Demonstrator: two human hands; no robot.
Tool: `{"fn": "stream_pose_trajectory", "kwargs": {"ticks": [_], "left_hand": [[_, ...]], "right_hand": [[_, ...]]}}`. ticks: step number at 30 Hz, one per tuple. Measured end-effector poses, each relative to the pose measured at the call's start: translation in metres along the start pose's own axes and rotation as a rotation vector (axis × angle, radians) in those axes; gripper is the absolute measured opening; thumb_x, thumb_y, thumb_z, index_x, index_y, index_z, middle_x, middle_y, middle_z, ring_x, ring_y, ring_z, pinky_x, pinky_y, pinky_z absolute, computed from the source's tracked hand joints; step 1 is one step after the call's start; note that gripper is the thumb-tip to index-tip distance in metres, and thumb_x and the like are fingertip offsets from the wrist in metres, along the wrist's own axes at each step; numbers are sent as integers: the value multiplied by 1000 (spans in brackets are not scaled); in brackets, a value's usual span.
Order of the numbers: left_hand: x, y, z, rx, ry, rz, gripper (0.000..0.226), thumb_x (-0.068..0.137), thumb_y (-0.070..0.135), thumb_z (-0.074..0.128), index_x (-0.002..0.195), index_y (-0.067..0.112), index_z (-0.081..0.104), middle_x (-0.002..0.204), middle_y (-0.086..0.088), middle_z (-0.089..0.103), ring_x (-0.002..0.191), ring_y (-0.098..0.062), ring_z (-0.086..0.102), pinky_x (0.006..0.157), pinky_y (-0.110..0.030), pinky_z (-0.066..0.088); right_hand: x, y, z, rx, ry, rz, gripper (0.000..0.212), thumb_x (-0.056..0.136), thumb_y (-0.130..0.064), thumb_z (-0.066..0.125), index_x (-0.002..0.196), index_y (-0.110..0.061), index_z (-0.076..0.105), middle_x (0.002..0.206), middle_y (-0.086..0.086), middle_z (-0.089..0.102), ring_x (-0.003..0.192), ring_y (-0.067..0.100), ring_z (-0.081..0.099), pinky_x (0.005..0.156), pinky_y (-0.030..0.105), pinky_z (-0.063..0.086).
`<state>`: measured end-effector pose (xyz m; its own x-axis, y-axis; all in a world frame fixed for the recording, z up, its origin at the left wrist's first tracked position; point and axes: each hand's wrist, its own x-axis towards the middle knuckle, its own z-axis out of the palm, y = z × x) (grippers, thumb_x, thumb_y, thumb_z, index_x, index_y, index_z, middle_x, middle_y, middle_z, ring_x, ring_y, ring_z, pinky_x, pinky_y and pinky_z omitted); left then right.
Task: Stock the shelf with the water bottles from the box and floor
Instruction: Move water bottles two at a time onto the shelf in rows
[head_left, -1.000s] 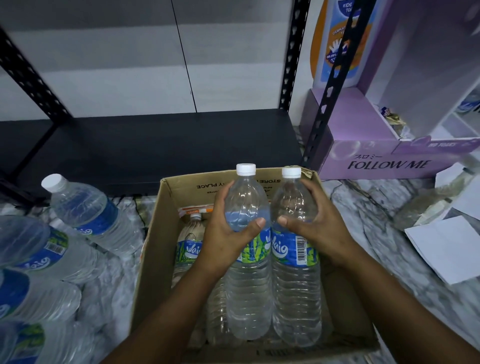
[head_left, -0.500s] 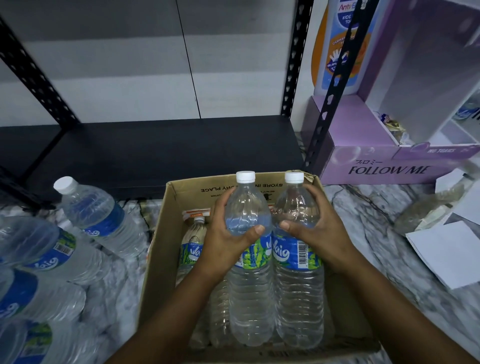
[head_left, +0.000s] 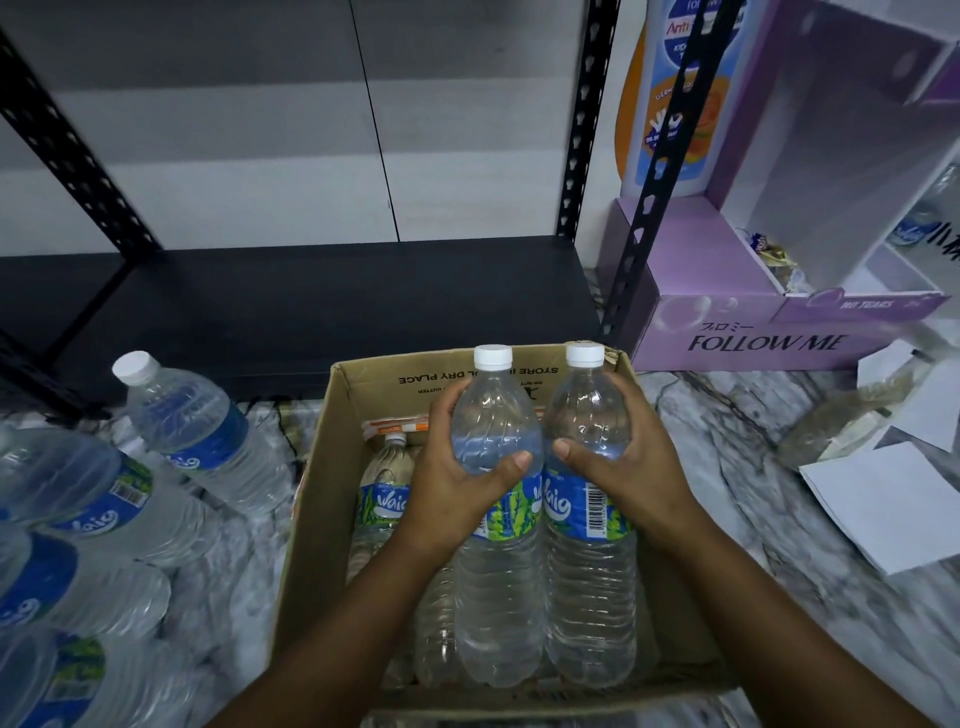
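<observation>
Held: two water bottles, one per hand. My left hand (head_left: 457, 483) is wrapped round the shoulder of the left bottle (head_left: 496, 545); my right hand (head_left: 618, 467) is wrapped round the right bottle (head_left: 589, 545). Both stand upright, side by side and touching, over the cardboard box (head_left: 322, 519), gripped high so they lift straight out, I judge. Remaining in box: at least one bottle (head_left: 384, 499) visible, others hidden behind my arms. On floor, left: five bottles lying down, the nearest the shelf (head_left: 192, 431) with its white cap showing. Destination: black shelf (head_left: 311, 306) just beyond the box, no bottles on it. Beside: one purple carton (head_left: 753, 332), loose white papers (head_left: 883, 504).
</observation>
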<state>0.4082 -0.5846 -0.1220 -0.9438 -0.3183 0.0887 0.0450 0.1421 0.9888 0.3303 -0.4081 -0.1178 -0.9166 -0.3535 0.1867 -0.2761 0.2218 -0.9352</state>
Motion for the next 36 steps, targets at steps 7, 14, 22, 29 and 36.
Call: {"fn": "stream_pose_trajectory", "kwargs": {"ticks": [7, 14, 22, 29, 36], "left_hand": [[-10, 2, 0, 75, 93, 24, 79, 66, 47, 75, 135, 46, 36, 133, 8, 54, 119, -16, 58, 91, -40, 56], [-21, 19, 0, 154, 220, 55, 74, 65, 49, 73, 130, 50, 38, 128, 14, 57, 118, -10, 57, 95, -45, 53], [-42, 78, -12, 252, 226, 115, 75, 72, 33, 78, 134, 45, 37, 125, 25, 52, 113, 1, 54, 90, -19, 48], [-48, 180, -32, 238, 241, 125, 74, 70, 35, 75, 131, 50, 35, 125, 13, 55, 114, -10, 56, 94, -32, 52], [-49, 300, -54, 239, 229, 89, 74, 68, 49, 72, 129, 59, 33, 125, 11, 56, 114, -13, 58, 93, -43, 53]], "right_hand": [[-9, -6, 4, -74, 59, -30, 79, 66, -50, 76, 135, -39, 39, 130, -30, 48, 120, -9, 48, 93, 8, 41], [-16, -23, 6, -78, 128, -77, 76, 71, -25, 83, 135, -29, 43, 131, -13, 53, 119, -2, 51, 95, 10, 41], [-32, -81, -8, -180, 183, -115, 77, 71, -20, 83, 132, -35, 37, 126, -13, 48, 118, 4, 46, 97, 15, 34], [-30, -177, -31, -195, 211, -92, 78, 69, -15, 84, 131, -33, 39, 122, -9, 51, 115, 11, 51, 96, 23, 39], [-18, -303, -62, -165, 197, -29, 79, 69, -15, 85, 131, -34, 39, 120, -17, 48, 115, 4, 46, 96, 14, 34]]}}
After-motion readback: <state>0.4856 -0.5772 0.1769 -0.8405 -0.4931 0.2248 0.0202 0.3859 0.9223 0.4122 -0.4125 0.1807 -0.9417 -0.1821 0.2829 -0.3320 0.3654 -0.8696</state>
